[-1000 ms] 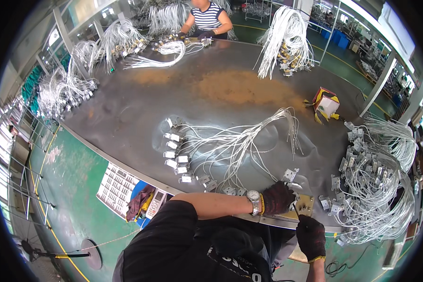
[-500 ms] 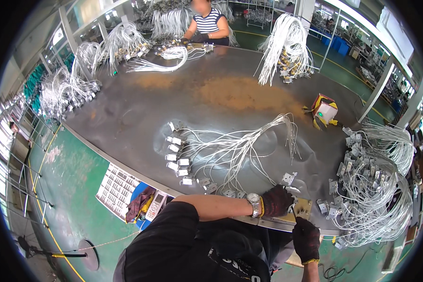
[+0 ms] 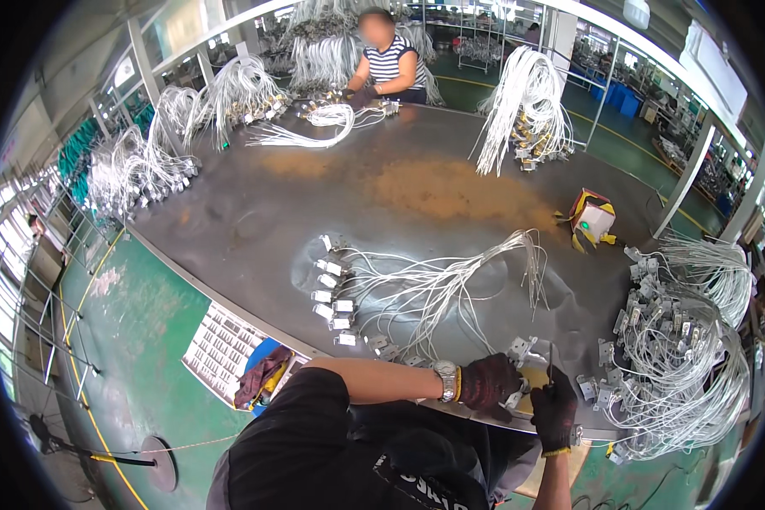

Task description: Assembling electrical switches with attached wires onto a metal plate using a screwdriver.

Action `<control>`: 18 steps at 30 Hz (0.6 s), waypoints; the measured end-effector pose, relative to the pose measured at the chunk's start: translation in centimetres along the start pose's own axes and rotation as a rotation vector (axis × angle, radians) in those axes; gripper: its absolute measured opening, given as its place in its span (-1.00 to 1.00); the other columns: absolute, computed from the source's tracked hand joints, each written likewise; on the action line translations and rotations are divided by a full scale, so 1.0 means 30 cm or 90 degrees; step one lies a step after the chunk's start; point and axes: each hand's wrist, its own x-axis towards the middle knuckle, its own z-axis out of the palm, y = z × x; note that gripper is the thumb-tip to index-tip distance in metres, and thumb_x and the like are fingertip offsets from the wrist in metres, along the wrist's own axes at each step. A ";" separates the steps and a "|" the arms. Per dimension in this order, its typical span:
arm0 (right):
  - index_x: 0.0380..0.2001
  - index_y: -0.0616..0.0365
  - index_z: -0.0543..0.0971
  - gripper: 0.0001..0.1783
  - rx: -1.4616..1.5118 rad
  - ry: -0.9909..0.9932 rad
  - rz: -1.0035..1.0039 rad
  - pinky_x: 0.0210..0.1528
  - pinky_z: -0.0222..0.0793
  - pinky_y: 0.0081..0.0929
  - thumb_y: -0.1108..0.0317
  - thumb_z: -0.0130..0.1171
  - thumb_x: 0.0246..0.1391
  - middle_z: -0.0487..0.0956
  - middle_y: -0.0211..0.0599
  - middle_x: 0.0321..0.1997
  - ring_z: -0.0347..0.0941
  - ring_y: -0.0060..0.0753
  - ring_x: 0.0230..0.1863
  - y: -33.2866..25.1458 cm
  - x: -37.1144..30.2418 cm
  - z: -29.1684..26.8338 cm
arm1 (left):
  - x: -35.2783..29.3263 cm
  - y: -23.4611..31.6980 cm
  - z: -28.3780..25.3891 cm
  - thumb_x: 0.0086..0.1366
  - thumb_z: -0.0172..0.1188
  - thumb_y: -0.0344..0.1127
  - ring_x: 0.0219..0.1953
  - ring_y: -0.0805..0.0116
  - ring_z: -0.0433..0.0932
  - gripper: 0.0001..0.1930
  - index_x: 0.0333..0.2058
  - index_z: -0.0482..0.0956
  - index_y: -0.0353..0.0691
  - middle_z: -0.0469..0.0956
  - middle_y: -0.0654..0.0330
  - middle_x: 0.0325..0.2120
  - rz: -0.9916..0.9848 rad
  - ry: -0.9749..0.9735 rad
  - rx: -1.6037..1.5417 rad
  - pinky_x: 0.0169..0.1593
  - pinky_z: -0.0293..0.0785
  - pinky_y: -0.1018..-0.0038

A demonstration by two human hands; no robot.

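My left hand [image 3: 487,381], in a dark red-black glove, is closed on a small silvery metal part [image 3: 515,395] at the table's near edge. Beside it, my gloved right hand [image 3: 556,411] grips a thin dark rod-like tool [image 3: 551,359], which now points upward; its exact kind cannot be made out. Between the hands lies a brass-coloured plate [image 3: 535,376], partly covered by them. A silvery bracket [image 3: 519,348] sits just beyond my left fingers. Farther left, white cables [image 3: 450,276] fan out to several small white-and-metal connectors [image 3: 322,296].
A large heap of cabled metal parts [image 3: 680,340] fills the table's right side. A red, yellow and white box [image 3: 592,217] stands behind it. Cable bundles [image 3: 527,110] line the far edge, where a co-worker [image 3: 391,68] handles parts. A white slotted tray [image 3: 221,348] stands at lower left.
The view has tilted, so the scene sits lower. My right hand has risen and its tool has swung upright. My left hand has drawn slightly left, showing the small metal part.
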 end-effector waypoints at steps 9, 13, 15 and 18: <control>0.24 0.15 0.51 -0.36 -0.216 -0.118 -0.031 -0.17 0.56 -0.32 0.42 0.34 0.03 0.73 -0.11 -0.19 0.64 -0.34 -0.25 0.005 0.149 0.119 | -0.063 -0.037 0.040 0.04 0.33 0.44 -0.24 -0.08 0.68 -0.14 -0.14 0.63 -0.42 0.65 -0.06 -0.38 0.036 -0.104 0.029 -0.10 0.57 0.12; 0.24 0.10 0.50 -0.35 -0.119 -0.086 -0.002 -0.20 0.55 -0.32 0.38 0.35 0.02 0.71 -0.21 -0.32 0.62 -0.38 -0.31 0.071 0.174 0.144 | -0.100 -0.038 0.123 0.09 0.31 0.40 -0.28 -0.09 0.68 -0.16 -0.10 0.60 -0.43 0.66 -0.08 -0.31 0.017 -0.138 0.231 -0.13 0.61 0.17; 0.20 0.09 0.52 -0.44 -0.078 -0.146 0.024 -0.35 0.51 -0.38 0.41 0.31 0.08 0.65 -0.31 -0.41 0.55 -0.45 -0.44 0.077 0.184 0.147 | -0.096 -0.014 0.002 0.12 0.32 0.29 -0.28 -0.04 0.68 -0.25 -0.08 0.60 -0.40 0.66 -0.04 -0.29 0.058 -0.133 0.185 -0.13 0.62 0.20; 0.08 0.13 0.55 -0.61 -0.022 -0.241 0.059 -0.53 0.38 -0.46 0.47 0.23 0.16 0.57 -0.38 -0.50 0.44 -0.52 -0.57 -0.012 0.199 0.179 | -0.126 -0.060 0.169 0.14 0.32 0.12 -0.27 0.04 0.69 -0.39 -0.08 0.59 -0.36 0.66 0.01 -0.27 -0.018 -0.160 0.153 -0.14 0.63 0.22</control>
